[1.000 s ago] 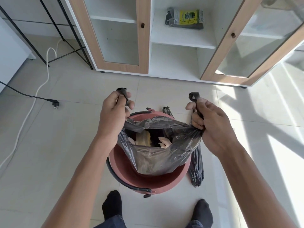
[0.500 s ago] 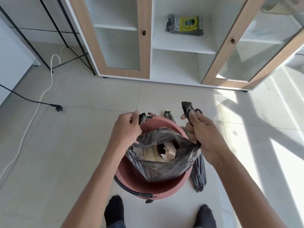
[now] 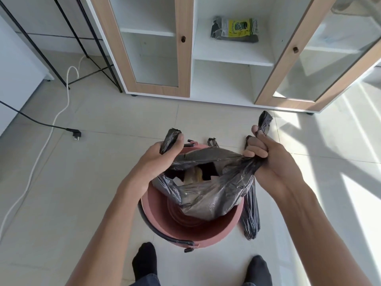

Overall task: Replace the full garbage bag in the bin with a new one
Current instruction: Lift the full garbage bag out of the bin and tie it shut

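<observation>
A pink round bin [image 3: 208,234] with a black handle stands on the tiled floor between my feet. Above it hangs a full black garbage bag [image 3: 208,195], its mouth partly open with scraps showing inside. My left hand [image 3: 158,159] grips the bag's left handle, whose end sticks up past my thumb. My right hand [image 3: 266,155] grips the gathered right handle. A second black bag [image 3: 250,219] lies crumpled on the floor against the bin's right side. A pack of bags with a yellow label [image 3: 235,29] lies on a cabinet shelf.
A white cabinet [image 3: 222,58] with wood-framed glass doors stands ahead, its right door [image 3: 309,58] swung open. A black plug [image 3: 76,135] and a white cable [image 3: 41,149] lie on the floor at left. A black metal frame [image 3: 82,38] stands at back left.
Both hands came together over the bin, then spread apart again and rose. The bag is lifted higher, showing more of the bin's inside.
</observation>
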A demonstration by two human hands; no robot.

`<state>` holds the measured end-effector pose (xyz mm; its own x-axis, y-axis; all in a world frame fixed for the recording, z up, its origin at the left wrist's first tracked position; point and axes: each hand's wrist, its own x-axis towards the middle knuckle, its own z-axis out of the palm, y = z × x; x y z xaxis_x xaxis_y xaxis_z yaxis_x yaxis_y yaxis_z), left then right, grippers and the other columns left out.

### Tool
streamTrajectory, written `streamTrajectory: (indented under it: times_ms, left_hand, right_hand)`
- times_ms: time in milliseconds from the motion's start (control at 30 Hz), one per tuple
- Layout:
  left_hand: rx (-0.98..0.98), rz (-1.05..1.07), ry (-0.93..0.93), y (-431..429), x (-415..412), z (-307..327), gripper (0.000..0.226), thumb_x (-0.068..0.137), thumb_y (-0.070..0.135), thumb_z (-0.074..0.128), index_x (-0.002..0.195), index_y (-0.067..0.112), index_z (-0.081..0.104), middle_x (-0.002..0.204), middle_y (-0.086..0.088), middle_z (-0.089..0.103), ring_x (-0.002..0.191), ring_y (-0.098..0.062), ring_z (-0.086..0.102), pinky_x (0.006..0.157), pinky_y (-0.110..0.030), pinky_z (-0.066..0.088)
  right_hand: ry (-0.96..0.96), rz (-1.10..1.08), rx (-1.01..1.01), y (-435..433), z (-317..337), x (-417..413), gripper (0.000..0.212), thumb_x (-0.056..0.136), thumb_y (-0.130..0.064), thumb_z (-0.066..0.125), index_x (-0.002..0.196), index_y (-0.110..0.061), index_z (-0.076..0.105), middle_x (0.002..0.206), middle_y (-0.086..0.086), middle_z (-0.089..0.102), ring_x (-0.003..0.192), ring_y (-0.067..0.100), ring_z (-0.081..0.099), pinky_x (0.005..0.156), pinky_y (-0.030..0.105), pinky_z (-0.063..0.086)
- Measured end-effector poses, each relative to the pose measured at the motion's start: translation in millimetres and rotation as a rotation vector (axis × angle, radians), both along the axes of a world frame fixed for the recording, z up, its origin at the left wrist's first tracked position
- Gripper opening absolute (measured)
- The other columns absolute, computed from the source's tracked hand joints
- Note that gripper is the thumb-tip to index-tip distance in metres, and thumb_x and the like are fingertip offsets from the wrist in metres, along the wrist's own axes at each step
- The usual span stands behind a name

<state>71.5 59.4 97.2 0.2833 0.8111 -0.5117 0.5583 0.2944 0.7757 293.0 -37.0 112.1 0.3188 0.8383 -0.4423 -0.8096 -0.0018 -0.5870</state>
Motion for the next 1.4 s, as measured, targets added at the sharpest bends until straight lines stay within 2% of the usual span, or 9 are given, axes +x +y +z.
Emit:
streamTrajectory:
  times_ms: [133,233,400,567,800,900,1000,1133,1400]
  left_hand:
    - [0.024,-0.079,0.247,4.7,-14.4,-14.5,0.107,0.046,0.101,0.048,0.104,0.011,0.060,0.110,-0.012,0.069,0.106,-0.026,0.064,0.096,-0.041,0.050]
    - [-0.046,-0.094,0.334,3.1,-20.5,-13.8,0.078,0.068,0.090,0.049,0.090,0.017,0.065,0.094,-0.002,0.066,0.099,-0.026,0.063,0.080,-0.033,0.045]
    - [-0.284,-0.357,0.214,2.9,-27.1,-2.3,0.079,0.068,0.081,0.060,0.134,0.037,0.056,0.127,0.013,0.065,0.117,-0.010,0.059,0.098,-0.030,0.048]
    - [0.027,-0.237,0.351,-1.1,-10.4,-0.5,0.038,0.083,0.056,0.070,0.105,0.025,0.070,0.104,0.009,0.067,0.099,-0.017,0.062,0.078,-0.029,0.045]
    - [0.179,-0.004,0.096,-40.0,17.5,-1.1,0.036,0.096,0.048,0.055,0.076,0.023,0.074,0.051,0.011,0.057,0.056,-0.017,0.057,0.064,-0.030,0.048]
    - [0.332,0.114,-0.006,-39.0,23.1,10.8,0.056,0.101,0.051,0.038,0.064,0.018,0.063,0.071,-0.001,0.072,0.066,-0.029,0.068,0.064,-0.034,0.053]
    - [0.323,0.247,-0.271,-36.8,25.8,32.3,0.055,0.106,0.041,0.034,0.059,0.017,0.049,0.065,-0.006,0.068,0.046,-0.014,0.060,0.050,-0.017,0.045]
    - [0.132,0.400,-0.500,-32.3,28.4,36.1,0.046,0.103,0.046,0.040,0.066,0.019,0.039,0.045,0.009,0.030,0.034,-0.008,0.028,0.035,-0.020,0.028]
    - [-0.007,0.253,-0.368,-20.4,16.5,25.7,0.023,0.083,0.036,0.078,0.079,0.016,0.069,0.050,0.008,0.029,0.043,-0.011,0.022,0.037,-0.019,0.020]
  right_hand:
    - [0.027,-0.052,0.052,0.2,-1.5,5.5,0.022,0.105,-0.015,0.037,0.092,-0.017,0.054,0.054,-0.010,0.021,0.039,0.004,0.024,0.043,0.014,0.030]
    - [-0.013,-0.106,0.020,0.4,-2.5,8.1,0.021,0.106,-0.016,0.037,0.095,-0.018,0.055,0.052,-0.010,0.023,0.038,0.003,0.026,0.043,0.014,0.031]
    - [-0.154,-0.138,-0.142,-0.1,-3.9,-0.4,0.024,0.108,-0.023,0.036,0.100,-0.017,0.058,0.053,-0.006,0.030,0.042,0.007,0.032,0.047,0.021,0.041]
    - [-0.242,-0.004,-0.245,-2.2,-1.0,-8.4,0.021,0.107,-0.021,0.039,0.109,-0.008,0.055,0.055,-0.007,0.027,0.043,0.008,0.022,0.040,0.020,0.028]
    - [-0.273,0.111,-0.128,-17.5,21.9,-13.4,0.024,0.105,-0.013,0.039,0.109,-0.004,0.061,0.064,-0.003,0.033,0.051,0.010,0.033,0.048,0.022,0.035]
    - [-0.572,0.125,-0.164,-27.1,24.7,-14.7,0.028,0.108,-0.025,0.038,0.099,-0.012,0.061,0.060,0.000,0.042,0.055,0.018,0.054,0.057,0.026,0.043]
    - [-0.870,0.133,-0.237,-29.6,22.0,-15.4,0.036,0.107,-0.031,0.036,0.094,-0.011,0.063,0.052,-0.004,0.034,0.046,0.014,0.043,0.053,0.024,0.037]
    - [-0.863,0.119,-0.316,-20.0,20.4,-13.5,0.035,0.107,-0.026,0.033,0.091,-0.011,0.060,0.049,-0.008,0.030,0.046,0.010,0.026,0.047,0.020,0.025]
    - [-1.055,0.306,-0.212,-12.5,9.2,-25.3,0.038,0.107,-0.014,0.034,0.088,-0.011,0.066,0.046,-0.014,0.037,0.042,0.003,0.033,0.052,0.021,0.027]
